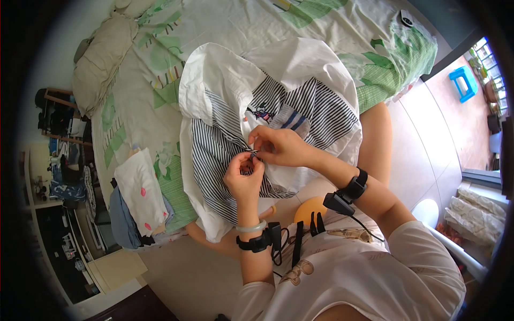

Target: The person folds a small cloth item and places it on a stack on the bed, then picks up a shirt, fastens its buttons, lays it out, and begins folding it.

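Note:
A white shirt with black-and-white striped panels lies spread over my lap and the edge of the bed. Both hands meet near its middle. My left hand pinches a small piece of the striped fabric between thumb and fingers. From the right, my right hand pinches the same spot, fingertips almost touching the left ones. What exactly sits between the fingertips is too small to make out. Just above my right hand is a grey knitted piece with blue stripes, and a small dark embroidered figure shows beside it.
A bed with a green-and-white leafy sheet stretches ahead. Folded clothes are stacked at its left edge, near a shelf of items. A remote lies far right; a blue stool stands beyond the tiled floor.

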Action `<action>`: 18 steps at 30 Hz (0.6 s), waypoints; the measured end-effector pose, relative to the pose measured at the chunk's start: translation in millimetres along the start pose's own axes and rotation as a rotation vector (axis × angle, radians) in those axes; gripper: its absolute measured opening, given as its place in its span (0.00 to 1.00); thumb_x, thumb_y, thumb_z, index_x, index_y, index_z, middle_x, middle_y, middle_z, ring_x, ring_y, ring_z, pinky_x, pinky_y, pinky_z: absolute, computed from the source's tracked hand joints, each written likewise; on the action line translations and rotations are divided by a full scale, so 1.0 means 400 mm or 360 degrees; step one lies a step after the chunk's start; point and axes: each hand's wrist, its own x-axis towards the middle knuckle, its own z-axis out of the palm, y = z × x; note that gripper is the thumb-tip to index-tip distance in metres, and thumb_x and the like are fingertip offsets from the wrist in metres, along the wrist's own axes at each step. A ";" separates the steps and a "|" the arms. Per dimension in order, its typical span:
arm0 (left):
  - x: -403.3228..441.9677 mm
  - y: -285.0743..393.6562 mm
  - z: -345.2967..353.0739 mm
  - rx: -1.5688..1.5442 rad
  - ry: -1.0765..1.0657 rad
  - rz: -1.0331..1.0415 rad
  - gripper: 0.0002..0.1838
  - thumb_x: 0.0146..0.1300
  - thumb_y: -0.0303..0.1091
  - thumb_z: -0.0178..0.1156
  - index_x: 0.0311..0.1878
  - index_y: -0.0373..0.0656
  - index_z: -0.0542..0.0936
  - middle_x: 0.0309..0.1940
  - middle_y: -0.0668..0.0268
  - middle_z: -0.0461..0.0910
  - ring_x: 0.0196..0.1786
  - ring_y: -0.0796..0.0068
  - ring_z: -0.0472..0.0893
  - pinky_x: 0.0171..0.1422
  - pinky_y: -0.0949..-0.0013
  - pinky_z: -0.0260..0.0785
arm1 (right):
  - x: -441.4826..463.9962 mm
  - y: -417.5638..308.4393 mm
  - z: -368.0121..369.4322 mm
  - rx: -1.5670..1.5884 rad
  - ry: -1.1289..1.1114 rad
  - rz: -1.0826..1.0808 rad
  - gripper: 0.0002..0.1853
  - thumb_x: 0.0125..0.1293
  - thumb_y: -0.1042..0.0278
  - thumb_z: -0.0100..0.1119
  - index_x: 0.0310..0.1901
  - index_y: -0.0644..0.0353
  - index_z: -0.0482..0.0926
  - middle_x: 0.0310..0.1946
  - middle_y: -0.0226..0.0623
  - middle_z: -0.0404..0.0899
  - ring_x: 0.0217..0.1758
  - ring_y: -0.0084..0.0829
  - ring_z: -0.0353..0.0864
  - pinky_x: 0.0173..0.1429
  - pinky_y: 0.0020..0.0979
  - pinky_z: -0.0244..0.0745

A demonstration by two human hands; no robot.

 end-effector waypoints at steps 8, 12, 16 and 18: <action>0.000 -0.009 -0.010 -0.0125 -0.0003 -0.0009 0.09 0.45 0.21 0.63 0.33 0.35 0.79 0.22 0.66 0.78 0.22 0.80 0.75 0.29 0.76 0.68 | 0.009 0.014 0.000 0.0286 0.0073 -0.0043 0.15 0.56 0.75 0.61 0.45 0.58 0.72 0.29 0.24 0.76 0.29 0.16 0.73 0.34 0.20 0.68; -0.014 0.029 -0.042 0.0161 -0.0030 0.0257 0.09 0.45 0.19 0.62 0.33 0.35 0.78 0.23 0.66 0.78 0.23 0.79 0.76 0.33 0.77 0.69 | 0.014 0.034 -0.002 0.0478 0.0233 0.0040 0.10 0.60 0.76 0.58 0.44 0.60 0.72 0.33 0.22 0.72 0.35 0.12 0.70 0.38 0.17 0.67; -0.017 0.063 -0.066 0.0373 -0.0073 0.0490 0.10 0.41 0.21 0.62 0.31 0.39 0.77 0.23 0.64 0.77 0.25 0.71 0.76 0.33 0.70 0.67 | 0.017 0.044 0.003 0.0652 0.0207 0.0031 0.12 0.62 0.74 0.59 0.47 0.60 0.74 0.34 0.23 0.71 0.36 0.14 0.69 0.39 0.18 0.68; -0.019 0.068 -0.070 0.0412 -0.0160 0.0549 0.10 0.41 0.22 0.62 0.30 0.39 0.77 0.23 0.65 0.76 0.26 0.69 0.76 0.34 0.68 0.67 | 0.023 0.046 0.001 0.0807 0.0269 0.0005 0.14 0.61 0.70 0.63 0.48 0.59 0.78 0.32 0.26 0.74 0.31 0.15 0.71 0.36 0.20 0.69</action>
